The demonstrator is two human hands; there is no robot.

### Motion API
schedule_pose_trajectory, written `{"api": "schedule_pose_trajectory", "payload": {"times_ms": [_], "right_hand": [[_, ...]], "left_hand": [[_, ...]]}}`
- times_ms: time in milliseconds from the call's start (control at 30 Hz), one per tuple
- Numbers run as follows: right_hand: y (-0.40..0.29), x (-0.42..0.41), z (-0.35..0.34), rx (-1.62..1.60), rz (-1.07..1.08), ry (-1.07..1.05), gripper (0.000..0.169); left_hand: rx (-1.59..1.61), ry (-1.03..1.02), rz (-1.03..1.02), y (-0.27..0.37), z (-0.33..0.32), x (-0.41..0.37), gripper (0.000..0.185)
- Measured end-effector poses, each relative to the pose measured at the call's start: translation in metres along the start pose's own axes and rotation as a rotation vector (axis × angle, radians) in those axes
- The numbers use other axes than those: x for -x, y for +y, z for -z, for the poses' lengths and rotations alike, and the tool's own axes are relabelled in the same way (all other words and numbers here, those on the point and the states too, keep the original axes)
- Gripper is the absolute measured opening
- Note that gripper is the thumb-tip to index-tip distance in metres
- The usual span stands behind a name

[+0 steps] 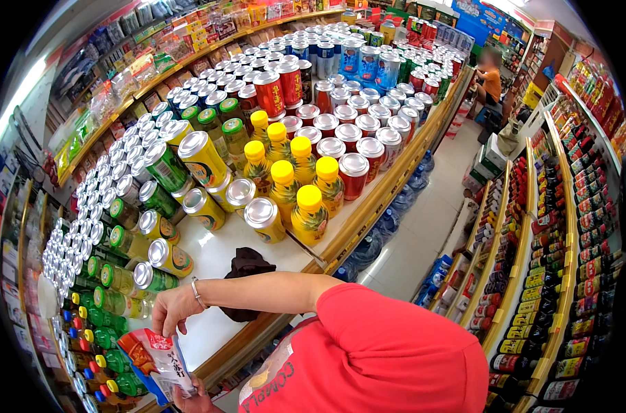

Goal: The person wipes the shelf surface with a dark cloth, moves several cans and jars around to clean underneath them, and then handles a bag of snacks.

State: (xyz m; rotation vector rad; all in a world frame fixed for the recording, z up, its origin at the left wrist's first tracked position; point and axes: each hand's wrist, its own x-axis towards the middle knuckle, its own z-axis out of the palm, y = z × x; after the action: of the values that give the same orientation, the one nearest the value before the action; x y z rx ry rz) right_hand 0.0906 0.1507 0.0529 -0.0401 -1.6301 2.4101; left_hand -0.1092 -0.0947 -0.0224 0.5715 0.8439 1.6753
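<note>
My left hand [191, 398], at the bottom edge, grips the lower end of a glossy plastic food packet [160, 361] in red, white and blue. The fingers of my right hand [172, 312] are bent down onto the packet's top edge, their tips partly hidden; a bracelet [196, 293] circles that wrist. My right forearm passes over a dark brown cloth item [248, 262] lying on the white counter [204, 338]. Yellow drink cans [171, 257] and a green can [155, 279] stand just beyond my right hand.
Yellow-capped bottles [308, 211], red cans [353, 173] and many other cans cover the counter up to its wooden edge [375, 219]. Large water bottles [367, 248] line the floor below. Sauce bottles fill shelves [555, 289] at right. A person in orange [491, 82] sits farther off.
</note>
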Motion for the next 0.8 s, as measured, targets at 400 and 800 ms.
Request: {"api": "schedule_pose_trajectory", "payload": {"times_ms": [400, 800], "right_hand": [[-0.008, -0.002, -0.001, 0.197, 0.025, -0.018, 0.014], [-0.011, -0.002, 0.004, 0.246, 0.021, -0.104, 0.016]], "left_hand": [[0.035, 0.250, 0.023, 0.006, -0.026, 0.014, 0.055], [-0.025, 0.161, -0.002, -0.004, -0.001, -0.002, 0.053]]}}
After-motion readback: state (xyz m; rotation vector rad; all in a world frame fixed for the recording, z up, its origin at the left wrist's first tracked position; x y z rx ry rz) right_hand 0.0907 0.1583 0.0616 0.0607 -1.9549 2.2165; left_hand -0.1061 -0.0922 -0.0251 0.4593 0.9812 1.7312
